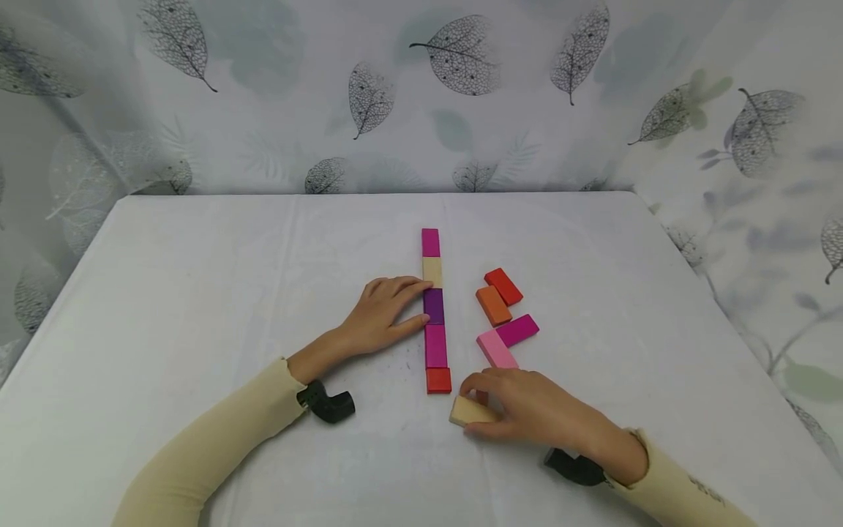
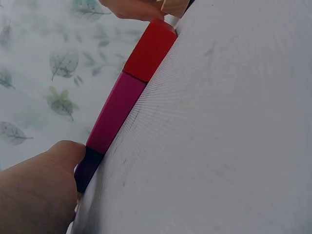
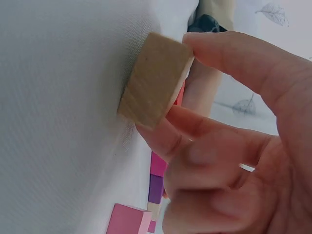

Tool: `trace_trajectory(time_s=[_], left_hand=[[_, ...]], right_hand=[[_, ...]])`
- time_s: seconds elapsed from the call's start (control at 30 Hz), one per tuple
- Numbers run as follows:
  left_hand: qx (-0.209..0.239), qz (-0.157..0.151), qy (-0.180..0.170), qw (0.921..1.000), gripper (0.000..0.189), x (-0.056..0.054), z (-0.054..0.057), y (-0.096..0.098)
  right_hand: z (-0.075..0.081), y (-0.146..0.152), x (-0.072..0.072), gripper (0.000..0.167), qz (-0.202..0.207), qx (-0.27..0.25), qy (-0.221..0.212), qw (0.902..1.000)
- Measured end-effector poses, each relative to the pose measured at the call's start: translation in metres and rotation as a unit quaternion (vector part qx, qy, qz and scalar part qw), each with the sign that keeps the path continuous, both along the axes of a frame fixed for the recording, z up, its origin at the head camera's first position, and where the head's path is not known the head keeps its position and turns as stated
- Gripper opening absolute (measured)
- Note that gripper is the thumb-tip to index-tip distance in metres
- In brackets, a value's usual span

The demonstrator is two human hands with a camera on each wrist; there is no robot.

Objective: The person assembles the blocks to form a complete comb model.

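My right hand (image 1: 527,410) pinches a plain wooden block (image 3: 156,80) between thumb and fingers, low over the cloth near the close end of a row of blocks. My left hand (image 1: 378,315) lies along the row's left side, index fingertip and thumb tip at the purple block (image 1: 434,307). From the far end, the row runs magenta block (image 1: 430,242), wooden block (image 1: 432,271), purple, second magenta block (image 1: 435,345), then red block (image 1: 438,380). In the left wrist view, the left thumb (image 2: 68,152) covers part of the purple block.
To the right of the row lie a loose red block (image 1: 504,285), an orange block (image 1: 493,305), a magenta block (image 1: 518,330) and a pink block (image 1: 497,348). A white cloth (image 1: 197,293) covers the table, with a leaf-patterned curtain (image 1: 276,95) behind it.
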State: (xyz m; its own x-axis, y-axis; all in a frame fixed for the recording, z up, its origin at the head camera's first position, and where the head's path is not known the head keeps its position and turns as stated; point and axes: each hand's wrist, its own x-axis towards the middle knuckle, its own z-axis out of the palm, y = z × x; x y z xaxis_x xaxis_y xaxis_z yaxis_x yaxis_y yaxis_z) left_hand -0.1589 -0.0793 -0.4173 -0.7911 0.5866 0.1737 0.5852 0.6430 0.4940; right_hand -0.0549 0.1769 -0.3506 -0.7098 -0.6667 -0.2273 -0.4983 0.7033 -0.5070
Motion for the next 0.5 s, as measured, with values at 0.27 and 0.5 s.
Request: trace_trajectory(time_s=[0.27,0.5], left_hand=[[0.001,-0.002,0.0,1.0,0.057,-0.001,-0.001,0.0],[0.001,-0.001,0.001,1.0,0.057,-0.001,-0.002,0.0]], right_hand=[[0.004,0.001,0.0,0.037,0.001,0.005,-0.032,0.9995],[0.011,0.009,-0.005,0.054,0.041,0.016,-0.088,0.9951]])
